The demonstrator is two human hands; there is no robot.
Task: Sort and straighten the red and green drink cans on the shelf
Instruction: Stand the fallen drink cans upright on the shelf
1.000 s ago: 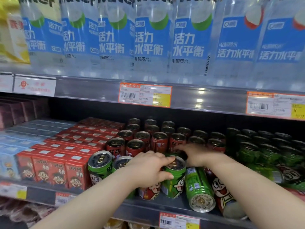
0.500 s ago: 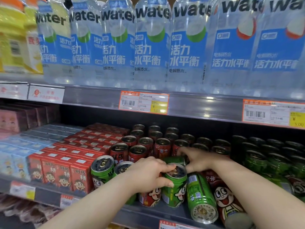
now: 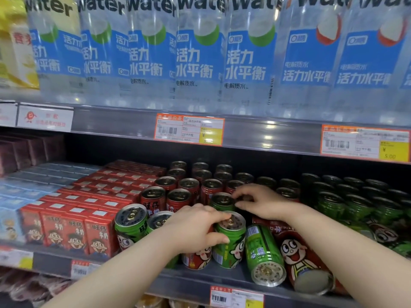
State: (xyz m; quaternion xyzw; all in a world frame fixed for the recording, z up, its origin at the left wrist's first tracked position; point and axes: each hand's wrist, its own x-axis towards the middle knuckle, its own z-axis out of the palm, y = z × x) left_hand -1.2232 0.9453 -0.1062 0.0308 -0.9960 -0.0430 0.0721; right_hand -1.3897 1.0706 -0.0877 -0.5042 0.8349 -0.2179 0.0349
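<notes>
Looks early. Left hand grips upright green metal drink can at near shelf edge; right hand pinches second green can just behind. Remaining: toppled green can, toppled red can, right.

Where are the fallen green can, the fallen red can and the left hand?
fallen green can (image 3: 259,245), head view, label side
fallen red can (image 3: 294,252), head view, cartoon face
left hand (image 3: 193,227), head view, knuckles

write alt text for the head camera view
A person's left hand grips the front green can on a shop shelf; the right hand pinches the rim of the back green can. Beside them lie a fallen green can and a fallen red can.
</notes>
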